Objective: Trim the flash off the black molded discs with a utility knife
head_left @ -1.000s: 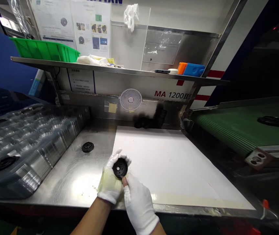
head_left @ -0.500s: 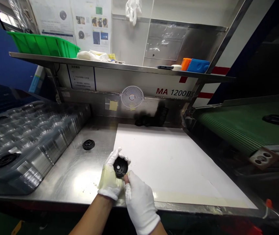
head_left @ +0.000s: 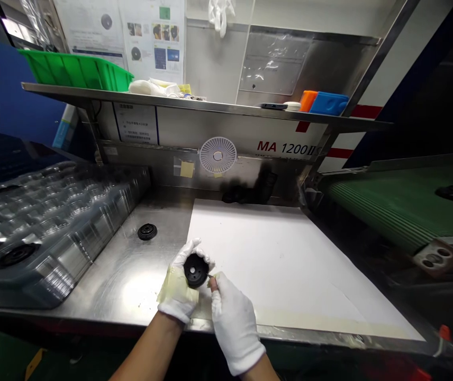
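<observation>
The right hand has drawn back slightly toward the right of the work, and the head view has shifted a little. The left hand, in a tape-wrapped white glove, holds a round black moulded part in a curled, closed grip just above the bench's front edge. The right hand, in a white glove, keeps a narrow grip on what seems a thin pointed sliver, too small to identify, right at the part's edge. Cradling the part firmly while bracing the pinching fingers close by looks best for such fine work. On the stainless steel bench lies a black disc, beside a clear plastic tray at left and a white paper sheet.
</observation>
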Available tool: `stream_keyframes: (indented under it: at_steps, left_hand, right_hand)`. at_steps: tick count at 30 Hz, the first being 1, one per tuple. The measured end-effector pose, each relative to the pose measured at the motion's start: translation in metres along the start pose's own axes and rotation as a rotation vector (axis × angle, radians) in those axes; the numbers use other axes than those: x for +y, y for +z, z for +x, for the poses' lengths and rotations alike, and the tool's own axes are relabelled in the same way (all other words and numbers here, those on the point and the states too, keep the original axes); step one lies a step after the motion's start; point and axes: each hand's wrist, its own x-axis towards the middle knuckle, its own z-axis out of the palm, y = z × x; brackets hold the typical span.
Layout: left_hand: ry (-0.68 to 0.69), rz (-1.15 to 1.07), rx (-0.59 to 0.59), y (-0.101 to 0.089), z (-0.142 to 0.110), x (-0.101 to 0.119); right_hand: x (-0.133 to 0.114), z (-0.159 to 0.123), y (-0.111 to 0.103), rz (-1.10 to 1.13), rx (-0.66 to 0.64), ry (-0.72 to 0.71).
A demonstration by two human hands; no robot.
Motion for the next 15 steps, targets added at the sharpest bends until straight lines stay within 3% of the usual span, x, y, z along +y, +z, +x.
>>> stream_keyframes:
  at_steps: [15]
  left_hand:
    - [-0.022,-0.077,-0.025,0.0002,-0.0007,-0.0016]
  right_hand:
    - [-0.0111,-0.0013,-0.0008,0.024,-0.030,-0.006]
